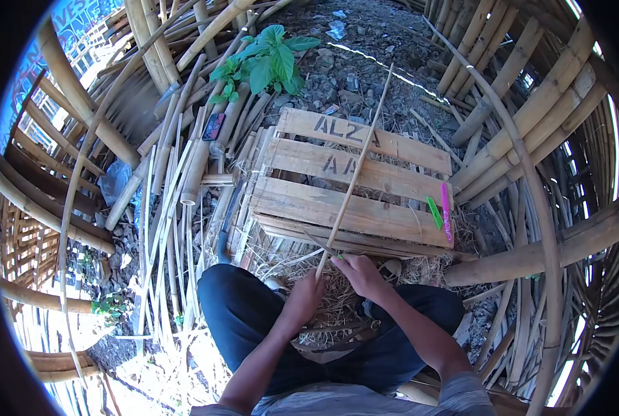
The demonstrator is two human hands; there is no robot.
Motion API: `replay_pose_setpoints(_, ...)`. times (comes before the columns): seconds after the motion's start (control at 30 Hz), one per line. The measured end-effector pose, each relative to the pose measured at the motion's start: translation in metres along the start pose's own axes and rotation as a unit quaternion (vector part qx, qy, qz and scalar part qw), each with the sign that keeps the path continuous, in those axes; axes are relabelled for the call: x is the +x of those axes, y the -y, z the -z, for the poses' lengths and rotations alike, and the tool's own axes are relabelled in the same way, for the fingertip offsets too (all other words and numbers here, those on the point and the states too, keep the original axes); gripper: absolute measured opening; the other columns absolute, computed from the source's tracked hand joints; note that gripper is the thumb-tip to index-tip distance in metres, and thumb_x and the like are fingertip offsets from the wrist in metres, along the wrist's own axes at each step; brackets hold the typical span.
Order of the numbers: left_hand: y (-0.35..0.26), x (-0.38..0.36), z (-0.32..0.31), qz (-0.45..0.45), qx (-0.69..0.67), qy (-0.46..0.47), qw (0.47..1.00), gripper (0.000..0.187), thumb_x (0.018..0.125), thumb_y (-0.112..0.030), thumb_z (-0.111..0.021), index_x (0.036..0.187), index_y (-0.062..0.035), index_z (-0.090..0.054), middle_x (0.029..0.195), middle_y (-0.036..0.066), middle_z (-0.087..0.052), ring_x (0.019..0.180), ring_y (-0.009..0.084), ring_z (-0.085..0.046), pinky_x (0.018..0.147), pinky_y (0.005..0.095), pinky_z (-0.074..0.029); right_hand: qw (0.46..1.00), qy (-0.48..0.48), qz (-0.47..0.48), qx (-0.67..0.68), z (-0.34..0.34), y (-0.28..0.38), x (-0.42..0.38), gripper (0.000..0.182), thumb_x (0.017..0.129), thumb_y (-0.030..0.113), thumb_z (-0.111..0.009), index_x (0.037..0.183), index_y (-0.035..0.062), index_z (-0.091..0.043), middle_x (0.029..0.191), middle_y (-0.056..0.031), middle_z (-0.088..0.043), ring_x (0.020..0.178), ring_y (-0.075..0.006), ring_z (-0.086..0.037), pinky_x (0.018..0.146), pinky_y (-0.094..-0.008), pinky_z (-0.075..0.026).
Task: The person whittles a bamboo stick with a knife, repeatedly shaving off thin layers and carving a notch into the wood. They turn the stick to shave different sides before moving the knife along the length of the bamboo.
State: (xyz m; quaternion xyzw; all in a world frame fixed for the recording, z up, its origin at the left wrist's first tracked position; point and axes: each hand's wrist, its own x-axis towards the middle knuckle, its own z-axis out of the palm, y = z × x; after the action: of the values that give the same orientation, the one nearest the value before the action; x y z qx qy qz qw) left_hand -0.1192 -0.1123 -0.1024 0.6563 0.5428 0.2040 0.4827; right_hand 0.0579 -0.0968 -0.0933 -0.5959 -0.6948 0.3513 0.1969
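Note:
My left hand is closed around the lower end of a long thin bamboo stick, which slants up and away across a wooden crate. Close beside the stick, my right hand is closed in a pinch. A small bit of green shows at its fingertips, but what it grips is mostly hidden. A thin pale sliver lies by the stick just above my hands. On the crate's right end rest a green cutter-like tool and a long pink one. Dry shavings lie between my legs.
Split bamboo strips lie at the left, near a dark phone-like object. A leafy green plant grows behind the crate. Thick bamboo poles stand and lean at the right. Stony ground stretches beyond.

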Motion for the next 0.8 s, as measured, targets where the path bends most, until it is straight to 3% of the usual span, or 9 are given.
replay_pose_setpoints(0.13, 0.002, 0.000, 0.003, -0.003, -0.009, 0.000, 1.000, 0.027, 0.092, -0.022, -0.049, 0.098, 0.0049, -0.051, 0.076, 0.031, -0.058, 0.077, 0.0481, -0.056, 0.066, 0.0528, -0.043, 0.995, -0.060, 0.030, -0.079, -0.014, 0.005, -0.001, 0.050, 0.093, 0.043, -0.044, 0.069, 0.0013, -0.058, 0.055, -0.0172, -0.056, 0.054, -0.0356, -0.059, 0.051, -0.0448, -0.046)
replay_pose_setpoints(0.3, 0.004, -0.011, 0.012, 0.034, 0.026, 0.002, 0.999, 0.024, 0.093, -0.019, -0.047, 0.095, 0.0050, -0.050, 0.069, 0.031, -0.055, 0.071, 0.0485, -0.055, 0.058, 0.0523, -0.042, 0.982, -0.062, 0.084, -0.155, -0.023, -0.001, 0.005, 0.050, 0.091, 0.046, -0.047, 0.065, 0.0039, -0.058, 0.055, -0.0166, -0.057, 0.053, -0.0334, -0.060, 0.050, -0.0430, -0.048)
replay_pose_setpoints(0.37, 0.009, -0.015, 0.017, 0.008, 0.031, 0.010, 0.999, 0.022, 0.092, -0.017, -0.047, 0.095, 0.0049, -0.050, 0.067, 0.032, -0.054, 0.069, 0.0491, -0.054, 0.055, 0.0529, -0.041, 0.977, -0.068, 0.113, -0.167, -0.026, -0.005, 0.008, 0.050, 0.090, 0.046, -0.048, 0.065, 0.0045, -0.058, 0.054, -0.0159, -0.057, 0.052, -0.0322, -0.060, 0.049, -0.0425, -0.048)
replay_pose_setpoints(0.43, 0.012, -0.020, 0.023, -0.084, 0.101, -0.016, 0.991, 0.023, 0.092, -0.017, -0.048, 0.091, 0.0065, -0.050, 0.063, 0.028, -0.055, 0.064, 0.0454, -0.057, 0.054, 0.0509, -0.045, 0.962, -0.097, 0.169, -0.194, -0.029, -0.007, 0.012, 0.048, 0.088, 0.048, -0.052, 0.065, 0.0055, -0.058, 0.052, -0.0138, -0.057, 0.049, -0.0298, -0.060, 0.045, -0.0405, -0.047)
replay_pose_setpoints(0.53, 0.015, -0.019, 0.028, -0.131, 0.104, -0.040, 0.985, 0.022, 0.092, -0.016, -0.048, 0.089, 0.0061, -0.050, 0.059, 0.025, -0.052, 0.061, 0.0452, -0.055, 0.052, 0.0502, -0.045, 0.956, -0.119, 0.180, -0.198, -0.028, -0.006, 0.018, 0.045, 0.085, 0.045, -0.057, 0.063, 0.0062, -0.054, 0.054, -0.0118, -0.056, 0.049, -0.0313, -0.058, 0.045, -0.0411, -0.044)
replay_pose_setpoints(0.63, 0.038, -0.015, 0.019, -0.120, 0.123, -0.036, 0.984, 0.023, 0.091, -0.018, -0.050, 0.093, 0.0054, -0.049, 0.063, 0.027, -0.053, 0.062, 0.0452, -0.053, 0.054, 0.0493, -0.040, 0.943, -0.140, 0.185, -0.239, -0.025, -0.014, 0.025, 0.044, 0.086, 0.044, -0.056, 0.063, 0.0064, -0.055, 0.053, -0.0124, -0.055, 0.048, -0.0319, -0.058, 0.045, -0.0411, -0.044)
replay_pose_setpoints(0.7, 0.030, -0.027, 0.023, -0.115, 0.076, -0.025, 0.990, 0.023, 0.091, -0.017, -0.050, 0.090, 0.0054, -0.050, 0.062, 0.027, -0.053, 0.063, 0.0460, -0.054, 0.053, 0.0499, -0.041, 0.957, -0.186, -0.019, -0.220, 0.005, -0.028, 0.043, 0.048, 0.090, 0.047, -0.049, 0.068, 0.0057, -0.061, 0.054, -0.0140, -0.058, 0.048, -0.0287, -0.059, 0.040, -0.0369, -0.044)
replay_pose_setpoints(0.8, 0.017, -0.035, 0.031, -0.085, 0.017, 0.002, 0.996, 0.024, 0.092, -0.018, -0.050, 0.086, 0.0060, -0.050, 0.063, 0.029, -0.054, 0.067, 0.0473, -0.054, 0.053, 0.0508, -0.041, 0.910, -0.266, -0.006, -0.316, 0.036, -0.040, 0.038, 0.052, 0.092, 0.048, -0.044, 0.069, 0.0043, -0.061, 0.053, -0.0127, -0.058, 0.045, -0.0273, -0.057, 0.040, -0.0371, -0.043)
